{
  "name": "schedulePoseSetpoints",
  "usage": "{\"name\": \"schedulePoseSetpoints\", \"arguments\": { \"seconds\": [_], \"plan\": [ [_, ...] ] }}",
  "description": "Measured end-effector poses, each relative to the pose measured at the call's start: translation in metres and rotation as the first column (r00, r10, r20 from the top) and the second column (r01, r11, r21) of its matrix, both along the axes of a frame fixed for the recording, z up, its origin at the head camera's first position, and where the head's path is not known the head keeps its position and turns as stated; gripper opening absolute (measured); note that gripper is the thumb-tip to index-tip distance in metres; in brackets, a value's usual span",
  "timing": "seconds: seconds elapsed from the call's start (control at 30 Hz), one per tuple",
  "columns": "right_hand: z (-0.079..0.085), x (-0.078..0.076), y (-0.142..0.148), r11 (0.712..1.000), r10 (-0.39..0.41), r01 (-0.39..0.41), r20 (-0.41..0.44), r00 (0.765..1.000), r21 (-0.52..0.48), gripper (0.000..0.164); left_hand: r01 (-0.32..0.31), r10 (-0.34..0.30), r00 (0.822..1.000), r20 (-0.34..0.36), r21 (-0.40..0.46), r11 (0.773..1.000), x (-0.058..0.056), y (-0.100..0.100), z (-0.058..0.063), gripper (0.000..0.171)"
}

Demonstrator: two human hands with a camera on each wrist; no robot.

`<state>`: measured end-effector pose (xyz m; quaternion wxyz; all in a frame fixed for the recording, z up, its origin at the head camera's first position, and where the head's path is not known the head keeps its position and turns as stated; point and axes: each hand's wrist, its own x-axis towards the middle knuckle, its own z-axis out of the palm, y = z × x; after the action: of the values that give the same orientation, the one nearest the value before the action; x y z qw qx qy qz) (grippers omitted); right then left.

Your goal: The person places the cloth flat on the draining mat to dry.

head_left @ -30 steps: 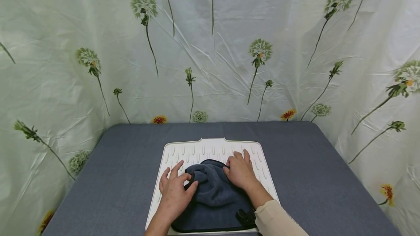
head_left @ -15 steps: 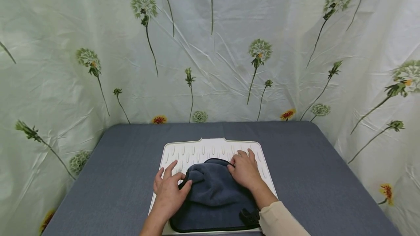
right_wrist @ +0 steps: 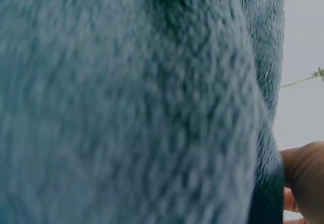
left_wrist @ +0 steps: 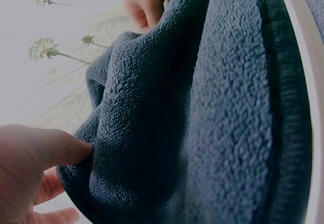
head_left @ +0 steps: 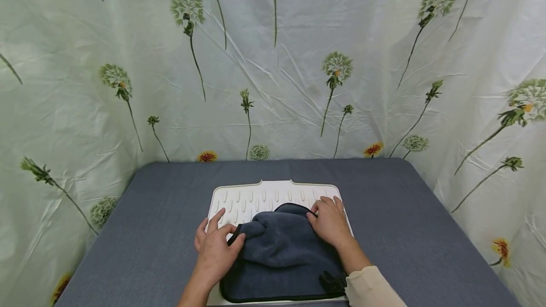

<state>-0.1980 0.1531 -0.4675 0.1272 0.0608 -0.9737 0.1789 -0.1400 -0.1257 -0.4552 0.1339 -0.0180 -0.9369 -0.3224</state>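
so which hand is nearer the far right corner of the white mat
Right: the right hand pinches the blue cloth just short of that corner; the left hand pinches it across by the left edge of the white mat.

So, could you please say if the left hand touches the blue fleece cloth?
Touching: in the left wrist view, the left hand pinches the blue fleece cloth at its edge.

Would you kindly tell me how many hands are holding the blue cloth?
2: the left hand pinches the cloth by its black-trimmed edge on the left, and the right hand holds its far edge on the right. No third hand shows.
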Motion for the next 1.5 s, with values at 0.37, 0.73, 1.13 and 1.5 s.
{"name": "schedulePoseSetpoints", "arguments": {
  "seconds": [0.37, 0.73, 1.13, 1.5],
  "plan": [
    [-0.002, 0.003, 0.017, 0.999, -0.037, 0.036, -0.014, 0.999, -0.028, 0.019, 0.007, -0.008, 0.999, 0.043, 0.036, 0.999, -0.002, -0.01, -0.002, 0.013],
    [0.001, 0.009, 0.035, 0.995, -0.067, 0.07, 0.034, 0.997, -0.076, 0.018, -0.02, 0.018, 0.999, 0.047, 0.029, 0.999, -0.002, -0.013, -0.001, 0.013],
    [0.0, 0.016, 0.051, 0.991, -0.102, 0.104, 0.036, 0.994, -0.082, 0.018, -0.041, 0.038, 0.994, 0.099, 0.024, 0.999, -0.002, -0.017, -0.001, 0.015],
    [0.002, 0.028, 0.059, 0.986, -0.136, 0.145, 0.105, 0.985, -0.081, 0.019, -0.055, 0.051, 0.993, 0.107, 0.037, 0.998, 0.001, -0.018, 0.001, 0.016]
  ]
}}
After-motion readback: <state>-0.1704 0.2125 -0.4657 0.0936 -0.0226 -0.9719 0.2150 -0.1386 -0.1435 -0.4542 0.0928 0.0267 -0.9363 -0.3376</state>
